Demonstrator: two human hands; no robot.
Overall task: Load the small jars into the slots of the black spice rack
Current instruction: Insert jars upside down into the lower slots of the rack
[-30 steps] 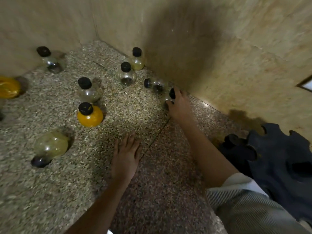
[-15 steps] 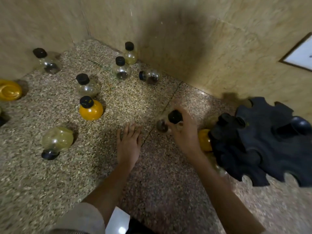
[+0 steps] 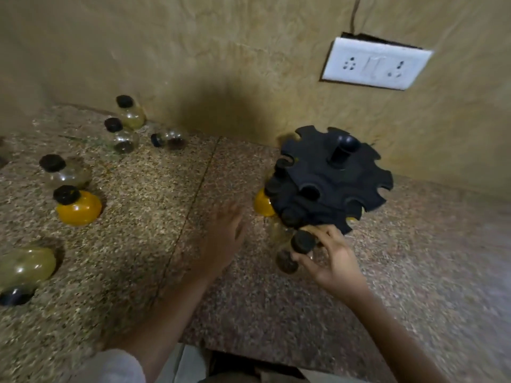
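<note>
The black spice rack [image 3: 331,181], a round disc with notched slots and a centre knob, stands at the right near the wall. My right hand [image 3: 329,258] grips a small clear jar with a black cap [image 3: 302,241] right at the rack's near edge. A yellow-filled jar [image 3: 261,203] hangs in a slot on the rack's left side. My left hand [image 3: 224,236] hovers open and blurred above the stone counter, left of the rack. Several loose jars lie on the left: an orange one [image 3: 78,207], a clear one [image 3: 65,172], one tipped over [image 3: 25,268].
More jars stand at the back by the wall: one yellowish [image 3: 130,113], one clear [image 3: 120,136], one lying on its side [image 3: 168,139]. A white wall socket [image 3: 374,64] sits above the rack. The speckled counter [image 3: 154,203] meets tan walls at back and left.
My right hand picked a jar from near the back wall and carried it right to the rack's near edge. My left hand lifted off the counter and moved right. The view swung right.
</note>
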